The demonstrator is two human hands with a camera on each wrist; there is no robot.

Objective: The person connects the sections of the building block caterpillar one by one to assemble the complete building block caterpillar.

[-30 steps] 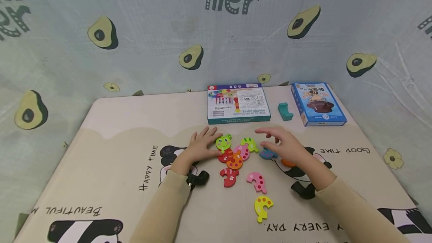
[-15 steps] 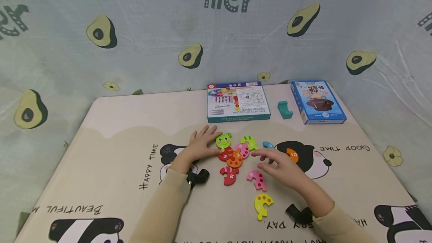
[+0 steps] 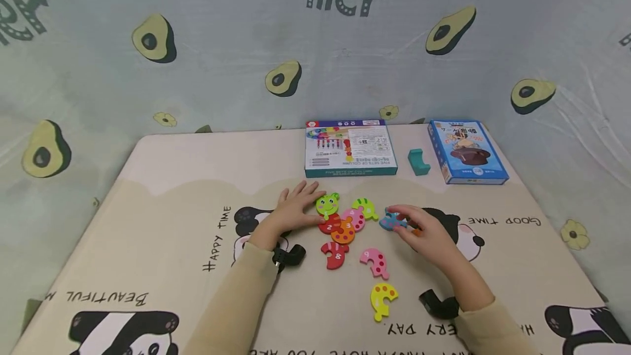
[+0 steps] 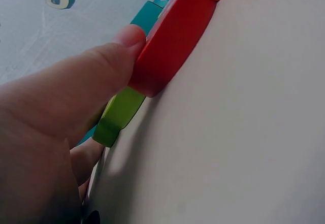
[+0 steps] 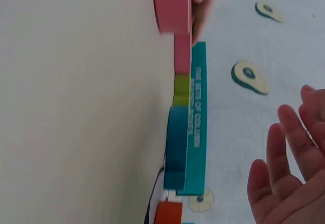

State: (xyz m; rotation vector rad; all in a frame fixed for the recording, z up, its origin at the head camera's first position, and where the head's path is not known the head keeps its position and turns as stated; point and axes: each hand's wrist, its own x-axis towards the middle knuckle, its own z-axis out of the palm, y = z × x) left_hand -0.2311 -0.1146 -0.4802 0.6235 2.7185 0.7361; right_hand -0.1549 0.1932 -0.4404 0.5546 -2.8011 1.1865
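In the head view, my left hand (image 3: 291, 218) lies spread beside a row of caterpillar puzzle pieces. Its thumb touches the side of the red number 2 piece (image 4: 170, 41), and its fingers extend along the green smiling head piece (image 3: 327, 205). Joined to the red piece are an orange number 3 piece (image 3: 344, 233), a pink spotted piece (image 3: 356, 220) and a green striped piece (image 3: 367, 209). My right hand (image 3: 429, 234) hovers at the blue spotted piece (image 3: 388, 221); the right wrist view shows its fingers (image 5: 277, 150) apart from that piece (image 5: 176, 142). An orange piece (image 3: 416, 232) is mostly hidden behind the right hand.
Nearer the person lie loose red (image 3: 335, 255), pink (image 3: 376, 263) and yellow (image 3: 382, 299) pieces. Toward the back stand a white-and-teal box (image 3: 350, 149), a teal block (image 3: 418, 162) and a blue box (image 3: 468, 152). A printed curtain hangs behind the table.
My right hand shifted left and nearer the person, then came back right to the blue piece, with its fingers drawn closer together. The left hand and the joined pieces stayed put.
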